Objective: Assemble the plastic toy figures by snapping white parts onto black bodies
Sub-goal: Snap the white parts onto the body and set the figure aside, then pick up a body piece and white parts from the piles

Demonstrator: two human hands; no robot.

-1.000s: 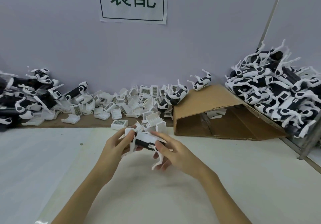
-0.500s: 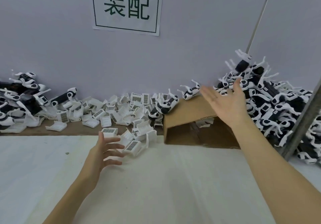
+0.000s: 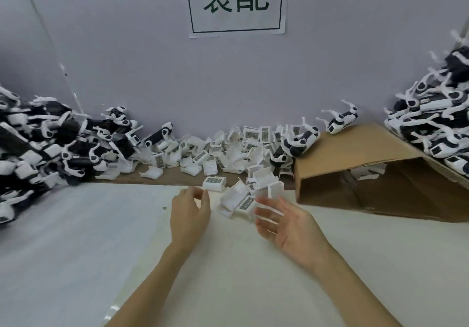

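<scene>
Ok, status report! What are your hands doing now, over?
Left hand and right hand both empty. White parts just ahead of the fingers. Nothing blocking.

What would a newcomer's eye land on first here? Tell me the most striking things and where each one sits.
First, the two big heaps of black-and-white toy figures: one pile at far left against the wall, another at far right above the tipped cardboard box. Next, the sign with green characters high on the wall. In front, both hands, left and right, are empty beside loose white parts on the white table.
</scene>
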